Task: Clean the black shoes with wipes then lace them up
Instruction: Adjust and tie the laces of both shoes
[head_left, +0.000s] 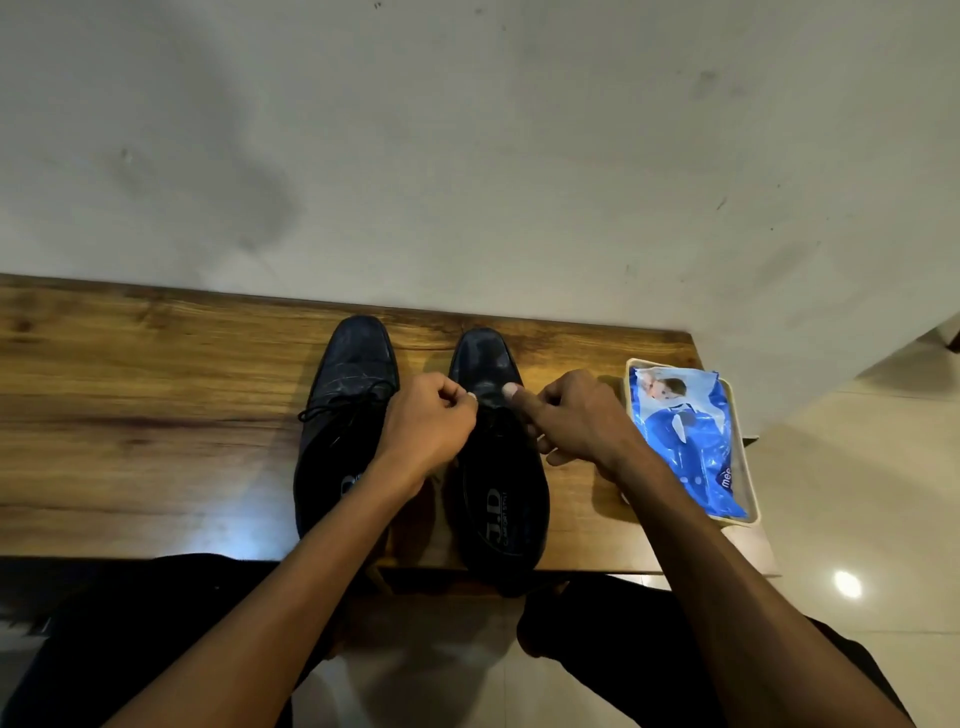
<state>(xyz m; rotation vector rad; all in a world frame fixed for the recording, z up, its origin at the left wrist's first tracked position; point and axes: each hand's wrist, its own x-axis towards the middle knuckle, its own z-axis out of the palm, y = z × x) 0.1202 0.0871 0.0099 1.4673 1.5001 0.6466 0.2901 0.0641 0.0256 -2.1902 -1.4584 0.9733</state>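
Two black leather shoes stand side by side on a wooden table (156, 415), toes pointing away from me. The left shoe (353, 374) has its lace tied in a bow over the tongue. Over the lacing area of the right shoe (485, 358) both hands work. My left hand (431, 421) is closed, pinching a thin black lace end at the fingertips. My right hand (576, 415) is closed too, thumb pointing toward the shoe's vamp; the lace in it is hard to see. A blue pack of wipes (685, 436) lies to the right.
The wipes pack rests in a shallow cream tray (748, 467) near the table's right edge. A pale wall rises right behind the table. Light floor tiles show at the right and below. My dark trousers fill the lower view.
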